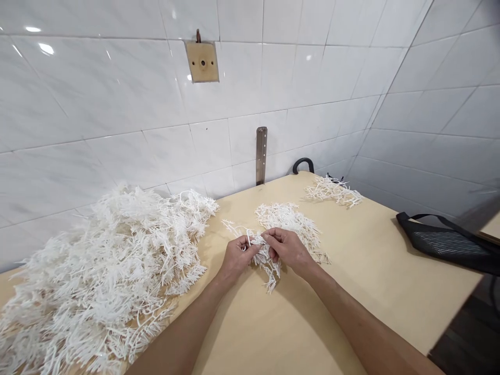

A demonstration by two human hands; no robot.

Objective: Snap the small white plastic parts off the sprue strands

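Observation:
Between my two hands is a white branched plastic sprig [272, 271], its thin twigs hanging below the fingers and sticking out to the left. My left hand [238, 255] is closed on it, thumb and fingers pinched together. From the other side my right hand [287, 249] pinches the same sprig, fingertips almost meeting the left ones. Just behind the hands lies a small pile of white sprigs [291, 219], partly covered by the right hand. A much larger heap of white sprigs [105, 276] spreads to the left of my left forearm.
Another small bunch of white sprigs [334, 191] lies at the back right of the tan table [375, 260]. A black bag [445, 242] rests on the right edge. A black curved handle [303, 165] and a metal bracket [261, 156] stand by the tiled wall [250, 78].

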